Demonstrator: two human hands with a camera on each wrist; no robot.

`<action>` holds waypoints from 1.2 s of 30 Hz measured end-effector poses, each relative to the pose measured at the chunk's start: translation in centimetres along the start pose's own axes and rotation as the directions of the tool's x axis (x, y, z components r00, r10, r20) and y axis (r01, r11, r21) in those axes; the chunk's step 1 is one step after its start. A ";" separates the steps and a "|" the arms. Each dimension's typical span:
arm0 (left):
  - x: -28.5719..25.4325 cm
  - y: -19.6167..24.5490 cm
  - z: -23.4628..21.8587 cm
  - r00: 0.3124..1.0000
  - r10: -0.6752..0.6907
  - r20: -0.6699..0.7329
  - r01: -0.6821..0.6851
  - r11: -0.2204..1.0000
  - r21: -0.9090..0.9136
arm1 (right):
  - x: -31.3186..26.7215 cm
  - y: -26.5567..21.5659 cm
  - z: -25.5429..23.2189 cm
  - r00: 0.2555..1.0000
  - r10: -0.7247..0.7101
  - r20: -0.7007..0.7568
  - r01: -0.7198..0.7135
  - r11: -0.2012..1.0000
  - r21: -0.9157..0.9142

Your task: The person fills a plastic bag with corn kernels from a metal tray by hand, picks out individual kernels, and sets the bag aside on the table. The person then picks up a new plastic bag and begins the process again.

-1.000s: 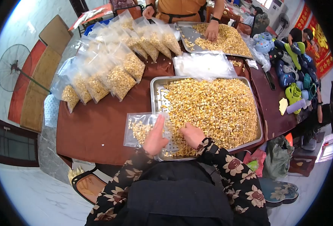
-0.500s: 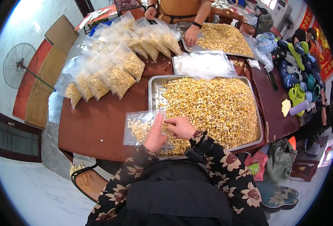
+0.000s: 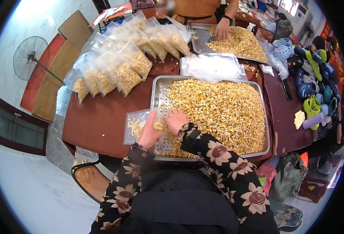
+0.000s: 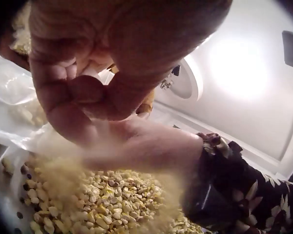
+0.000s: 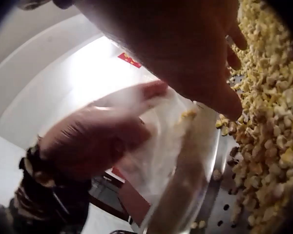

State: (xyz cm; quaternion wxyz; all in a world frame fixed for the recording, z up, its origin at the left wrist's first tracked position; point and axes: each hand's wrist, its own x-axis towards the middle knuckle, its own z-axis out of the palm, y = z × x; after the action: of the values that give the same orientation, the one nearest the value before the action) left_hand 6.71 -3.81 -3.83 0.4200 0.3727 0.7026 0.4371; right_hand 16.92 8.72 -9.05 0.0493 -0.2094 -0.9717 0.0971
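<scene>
A metal tray [image 3: 155,90] holds a broad heap of yellow and whitish corn kernels [image 3: 218,113]. At its left edge lies a clear plastic bag [image 3: 130,116] with some kernels inside. My left hand [image 3: 149,133] grips the bag by its mouth, index finger pointing up; in the left wrist view its other fingers [image 4: 83,92] are curled. My right hand [image 3: 176,121] is over the tray's left part, back upward, fingers stretched toward the kernels. In the right wrist view its fingertips [image 5: 230,108] are right at the heap's edge, and the bag [image 5: 158,141] hangs beside the tray rim.
Several filled bags of kernels [image 3: 125,78] stand at the back left. Flat empty bags [image 3: 213,67] are stacked behind the tray. Across the table, another person's hand [image 3: 222,29] reaches into a second tray [image 3: 199,41]. Clogs [image 3: 312,105] and a phone [image 3: 286,89] lie at right.
My right hand went from the kernels left to the bag's mouth, curled, then drew back over the tray with fingers straightened. The left hand stays at the bag. The other person's hand shifted right.
</scene>
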 end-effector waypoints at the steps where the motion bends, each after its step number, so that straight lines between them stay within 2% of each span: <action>1: 0.1 -0.3 0.1 0.999 0.019 -0.035 -0.019 1.000 -0.005 | 0.4 -0.1 1.0 0.999 -0.037 -0.034 0.036 0.999 -0.025; 3: 0.1 -0.6 0.2 0.996 0.039 -0.077 -0.039 0.999 -0.006 | 1.0 0.0 3.3 0.994 -0.074 -0.079 0.068 0.995 -0.073; 8: -0.4 -0.9 -0.5 0.996 0.036 -0.085 -0.033 0.999 0.031 | 1.2 -0.7 2.8 0.989 -0.118 -0.092 0.112 0.991 -0.071; 10: -0.3 -1.2 -0.8 0.995 0.057 -0.084 -0.055 0.998 0.033 | 1.0 -1.1 1.9 0.965 -0.137 0.225 0.142 0.990 -0.005; 11: -0.3 -1.4 -1.0 0.993 0.074 -0.087 -0.072 0.997 0.028 | 0.5 -1.1 2.1 0.964 -0.191 0.187 0.201 0.979 -0.036; 12: -0.3 -1.6 -1.2 0.993 0.090 -0.081 -0.089 0.996 0.026 | -0.1 -1.2 2.0 0.972 -0.195 0.131 0.193 0.981 0.028; 13: -0.4 -1.5 -1.2 0.988 0.123 -0.096 -0.116 0.990 0.073 | -0.5 -1.4 1.2 0.958 -0.169 0.230 0.173 0.985 0.002; 14: 0.1 -1.4 -1.0 0.980 0.172 -0.104 -0.160 0.980 0.116 | -1.0 -0.7 2.6 0.957 -0.267 0.114 0.272 0.962 -0.032; 15: 0.8 -3.0 -1.4 0.975 0.209 -0.074 -0.196 0.969 0.151 | -1.4 -0.5 3.3 0.972 -0.233 0.017 0.233 0.972 0.002; 16: 1.8 -4.4 -1.6 0.968 0.248 -0.044 -0.236 0.954 0.183 | -1.7 -0.4 2.9 0.972 -0.230 0.042 0.231 0.973 -0.005; 17: 1.3 -2.4 -1.4 0.983 0.181 -0.010 -0.180 0.982 0.056 | -2.2 -0.3 2.8 0.975 -0.223 0.017 0.223 0.975 -0.015; 18: 0.6 -0.6 -1.5 0.986 0.162 0.023 -0.162 0.987 -0.015 | -2.7 -0.1 2.7 0.969 -0.229 -0.088 0.237 0.968 0.085; 19: -0.1 1.3 -1.6 0.988 0.143 0.057 -0.138 0.987 -0.084 | -2.5 0.0 4.0 0.995 -0.098 -0.005 0.097 0.982 0.159; 20: -0.2 2.1 -1.8 0.992 0.098 0.085 -0.097 0.995 -0.018 | -2.6 0.5 3.6 0.997 -0.081 -0.010 0.082 0.988 0.131; 21: -0.1 2.2 -2.1 0.993 0.045 0.106 -0.051 0.997 0.055 | -2.4 0.8 3.3 0.998 -0.064 -0.025 0.067 0.980 0.186; 22: 0.2 1.3 -2.1 0.991 0.060 0.116 -0.066 0.997 0.049 | -2.2 0.8 3.3 0.998 -0.048 -0.040 0.056 0.968 0.246; 23: 0.7 -0.1 -2.0 0.992 0.083 0.096 -0.089 0.994 0.060 | -1.8 0.8 3.2 0.998 0.038 0.041 -0.047 0.972 0.231; 24: 1.0 -1.4 -2.0 0.992 0.104 0.076 -0.110 0.991 0.073 | -1.7 0.9 3.0 0.998 0.048 0.037 -0.055 0.973 0.223; 26: 1.1 -1.8 -2.1 0.986 0.139 0.093 -0.150 0.981 0.122 | -2.3 0.4 0.5 0.966 0.258 0.025 -0.240 0.857 0.456; 27: 1.4 -2.2 -2.1 0.983 0.142 0.114 -0.153 0.984 0.089 | -2.2 -0.3 -2.3 0.865 0.406 0.297 -0.496 0.592 0.635; 28: 1.6 -2.4 -2.2 0.980 0.145 0.135 -0.153 0.987 0.055 | -2.5 0.0 -2.4 0.861 0.417 0.293 -0.501 0.591 0.633; 30: 1.8 -2.8 -2.3 0.974 0.169 0.149 -0.177 0.983 0.041 | -2.9 0.6 -2.3 0.761 0.426 0.489 -0.600 0.177 0.780; 31: 1.8 -2.7 -2.5 0.969 0.169 0.180 -0.177 0.984 0.028 | -2.8 0.6 -2.9 0.767 0.340 0.544 -0.558 -0.067 0.827; 32: 1.8 -2.6 -2.5 0.962 0.170 0.212 -0.177 0.984 0.012 | -2.7 0.3 -3.3 0.758 0.357 0.545 -0.561 -0.068 0.825; 34: 1.7 -2.1 -2.6 0.952 0.193 0.237 -0.207 0.978 0.034 | -2.4 -0.7 -4.1 0.787 0.278 0.551 -0.455 -0.342 0.822; 36: 1.9 -3.0 -2.6 0.943 0.208 0.259 -0.230 0.971 0.058 | -1.6 -1.8 -2.7 0.780 0.299 0.550 -0.453 -0.338 0.825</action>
State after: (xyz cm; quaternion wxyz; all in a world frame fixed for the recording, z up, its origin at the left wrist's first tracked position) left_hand 3.20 -3.97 -6.45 0.4375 0.5188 0.6166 0.3990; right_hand 18.05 6.84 -6.13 0.1036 -0.3969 -0.4181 0.8105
